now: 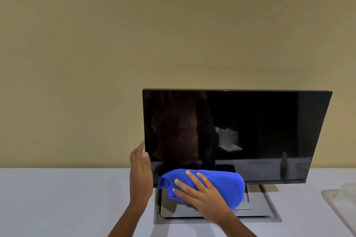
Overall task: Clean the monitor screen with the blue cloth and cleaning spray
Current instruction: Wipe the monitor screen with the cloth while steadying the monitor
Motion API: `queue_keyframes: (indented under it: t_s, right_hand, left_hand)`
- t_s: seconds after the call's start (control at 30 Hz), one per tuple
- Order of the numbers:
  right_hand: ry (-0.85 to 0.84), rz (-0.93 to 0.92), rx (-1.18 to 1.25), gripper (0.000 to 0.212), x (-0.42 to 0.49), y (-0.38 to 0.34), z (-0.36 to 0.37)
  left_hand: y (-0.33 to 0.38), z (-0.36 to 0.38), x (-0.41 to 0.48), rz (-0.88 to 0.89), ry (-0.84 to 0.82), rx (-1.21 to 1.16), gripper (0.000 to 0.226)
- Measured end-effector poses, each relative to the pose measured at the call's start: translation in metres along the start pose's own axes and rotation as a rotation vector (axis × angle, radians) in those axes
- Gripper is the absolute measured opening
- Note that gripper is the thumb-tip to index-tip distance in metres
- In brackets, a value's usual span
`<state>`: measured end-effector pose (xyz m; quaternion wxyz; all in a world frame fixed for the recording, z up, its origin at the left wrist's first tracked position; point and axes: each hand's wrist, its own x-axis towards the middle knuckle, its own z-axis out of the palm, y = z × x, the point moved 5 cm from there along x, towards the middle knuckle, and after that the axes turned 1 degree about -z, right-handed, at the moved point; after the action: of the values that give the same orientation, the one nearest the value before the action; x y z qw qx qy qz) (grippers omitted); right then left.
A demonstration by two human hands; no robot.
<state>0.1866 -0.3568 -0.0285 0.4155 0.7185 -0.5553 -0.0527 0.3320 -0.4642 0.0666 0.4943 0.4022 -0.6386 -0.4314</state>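
Monitor screen (250, 131) extends up-right of right hand (202, 196), whose straight fingers (194, 178) press blue cloth (223, 184) on its lower-left corner; long axis horizontal; left hand (140, 175) clasps left edge

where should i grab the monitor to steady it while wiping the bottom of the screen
Probably its left edge, low down, from the left, where the left hand is: the monitor is a thin upright panel, so pinching that bare edge braces it against the right hand pressing the blue cloth.
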Motion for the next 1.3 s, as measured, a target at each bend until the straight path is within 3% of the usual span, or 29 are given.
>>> queue_keyframes:
  t_s: [0.07,0.2,0.33,0.5,0.73,0.87,1.0,1.3]
  right_hand:
    - [0.070,0.102,0.005,0.067,-0.005,0.027,-0.007]
    - [0.156,0.385,0.098,0.062,0.008,0.091,-0.037]
    - [0.210,0.371,0.123,0.056,0.033,0.127,-0.060]
    - [0.241,0.399,0.137,0.059,0.035,0.176,-0.069]
    - [0.323,0.823,0.247,0.059,-0.039,0.274,-0.064]
    - [0.374,1.196,0.443,0.063,-0.091,0.294,-0.046]
    - [0.369,1.451,0.549,0.068,-0.131,0.273,-0.025]
    - [0.307,1.798,0.708,0.061,-0.155,0.179,0.003]
  left_hand:
    - [0.019,0.005,0.001,0.180,0.062,0.253,0.074]
    - [0.064,0.029,0.016,0.431,0.059,0.453,0.054]
    - [0.118,0.064,0.031,0.663,-0.021,0.619,0.056]
    - [0.164,0.106,0.043,0.759,-0.108,0.791,0.071]
    - [0.168,0.133,0.042,0.727,-0.116,0.863,0.084]
    - [0.163,0.137,0.037,0.658,-0.112,0.864,0.071]
    - [0.160,0.142,0.031,0.620,-0.094,0.868,0.068]
    - [0.113,0.144,-0.014,0.506,-0.072,0.972,0.067]
